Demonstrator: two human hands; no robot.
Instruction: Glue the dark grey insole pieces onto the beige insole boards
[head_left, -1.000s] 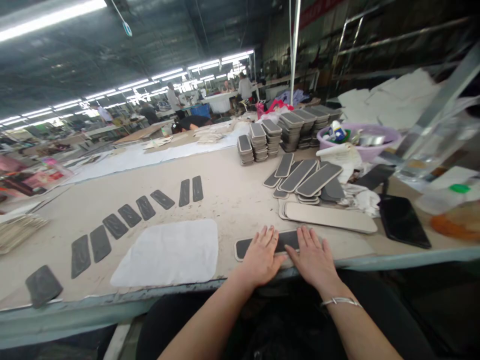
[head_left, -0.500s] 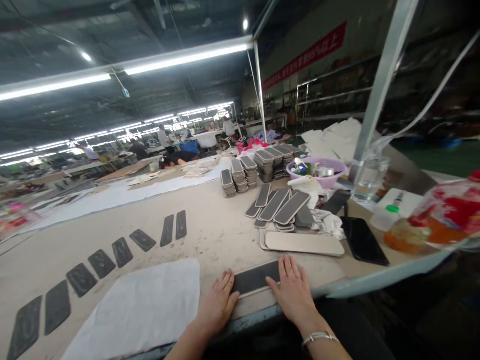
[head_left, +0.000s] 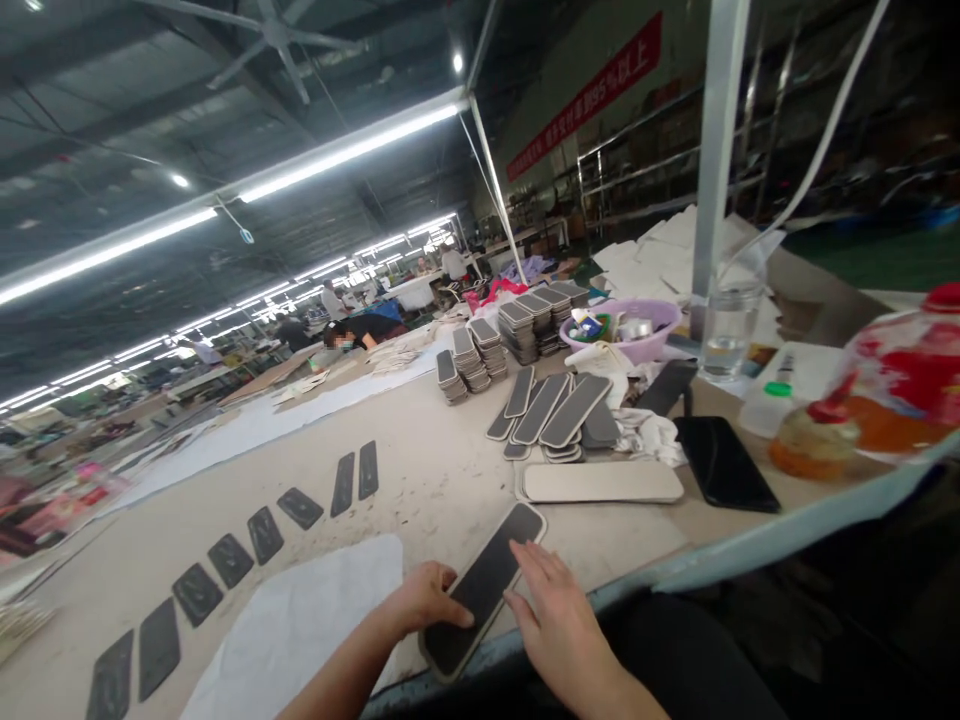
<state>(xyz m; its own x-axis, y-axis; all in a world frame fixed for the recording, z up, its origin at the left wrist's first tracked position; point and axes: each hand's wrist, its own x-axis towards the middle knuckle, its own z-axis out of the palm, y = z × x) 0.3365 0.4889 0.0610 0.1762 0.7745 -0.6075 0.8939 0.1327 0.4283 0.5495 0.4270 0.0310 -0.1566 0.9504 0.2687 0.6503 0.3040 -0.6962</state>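
Steady the pale-rimmed grey panel, slanted at the near edge of the table, by pinching with the partly curled left hand, thumb on top; rest the loosely spread right hand, gripping nothing, along the opposite side, avoiding bending.

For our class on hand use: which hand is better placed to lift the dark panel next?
Probably the left hand: its thumb lies on top of the dark panel, towards its near end. The right hand has outstretched fingers at the right edge.
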